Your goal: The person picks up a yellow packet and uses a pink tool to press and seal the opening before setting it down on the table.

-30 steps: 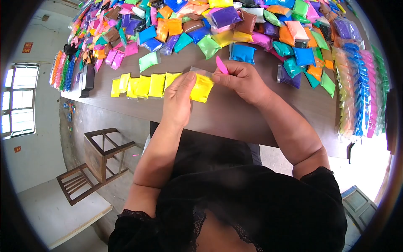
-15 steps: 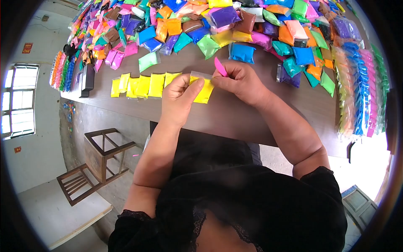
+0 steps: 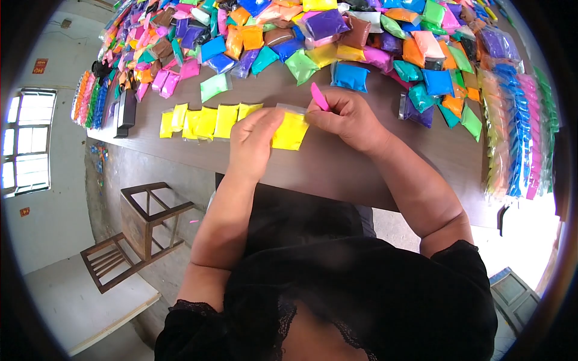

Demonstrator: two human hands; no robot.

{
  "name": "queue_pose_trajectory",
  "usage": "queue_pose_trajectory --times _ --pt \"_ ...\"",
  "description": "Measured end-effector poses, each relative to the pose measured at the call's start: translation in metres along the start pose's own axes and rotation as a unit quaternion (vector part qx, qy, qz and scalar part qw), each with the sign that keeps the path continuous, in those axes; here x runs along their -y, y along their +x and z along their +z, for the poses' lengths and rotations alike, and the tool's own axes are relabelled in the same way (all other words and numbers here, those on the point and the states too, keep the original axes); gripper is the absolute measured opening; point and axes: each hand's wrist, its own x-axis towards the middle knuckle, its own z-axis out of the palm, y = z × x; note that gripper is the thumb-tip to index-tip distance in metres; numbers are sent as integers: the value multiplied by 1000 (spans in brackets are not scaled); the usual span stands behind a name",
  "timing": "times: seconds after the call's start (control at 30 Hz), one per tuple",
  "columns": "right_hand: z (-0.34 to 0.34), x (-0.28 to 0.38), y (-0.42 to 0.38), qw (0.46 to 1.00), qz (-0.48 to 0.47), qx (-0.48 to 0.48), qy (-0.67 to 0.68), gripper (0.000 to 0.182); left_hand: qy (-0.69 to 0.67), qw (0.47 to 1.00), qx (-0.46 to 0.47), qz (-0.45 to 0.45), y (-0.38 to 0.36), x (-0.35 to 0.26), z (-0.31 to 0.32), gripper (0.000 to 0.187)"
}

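A flat yellow packet [image 3: 290, 131] with a clear top edge is between my hands over the table. My left hand [image 3: 256, 135] grips its left side, thumb and fingers pressed together. At its upper right corner, my right hand [image 3: 343, 117] is closed, with a pink pointed piece [image 3: 320, 97] sticking up from the fingers. To the left of my left hand, several yellow packets [image 3: 205, 123] lie in a row on the brown table [image 3: 349, 174]. Whether my right fingertips also pinch the packet's clear edge is hard to see.
A heap of coloured packets [image 3: 253, 37] covers the table's far side. Strips of packets [image 3: 519, 132] hang at the right edge, others [image 3: 90, 102] stand at the left beside a black object [image 3: 125, 113]. A light green packet [image 3: 215, 87] and a wooden chair [image 3: 137, 228] are at the left.
The left thumb has moved left off the middle of the yellow packet, leaving more of its face visible. The right hand and pink piece have shifted very slightly.
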Motion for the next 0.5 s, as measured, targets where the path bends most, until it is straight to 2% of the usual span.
queue_pose_trajectory --times 0.03,0.1,0.17,0.23,0.27,0.33,0.4,0.5 --pt "0 0 0 1000 -1 -1 13 19 0 1000 0 0 1 -3 2 25" --pt "2 2 -1 998 21 -21 50 19 -274 958 22 -84 2 -9 11 35" --pt "3 2 -1 994 42 -42 87 19 -252 965 37 -62 -2 -11 20 37" --pt "4 -1 0 979 70 -64 180 14 -230 971 51 -40 -3 -9 21 39" --pt "2 -2 -1 979 70 -63 180 14 -202 978 34 -31 -2 -5 19 38" --pt "-5 -2 -1 986 78 19 145 20 -175 984 14 -21 -1 -1 12 37" --pt "0 1 -2 985 64 5 158 19 -12 998 67 -16 0 -1 6 35" --pt "2 -2 -2 988 31 -15 150 18 -2 999 53 -7 -3 -4 11 33"
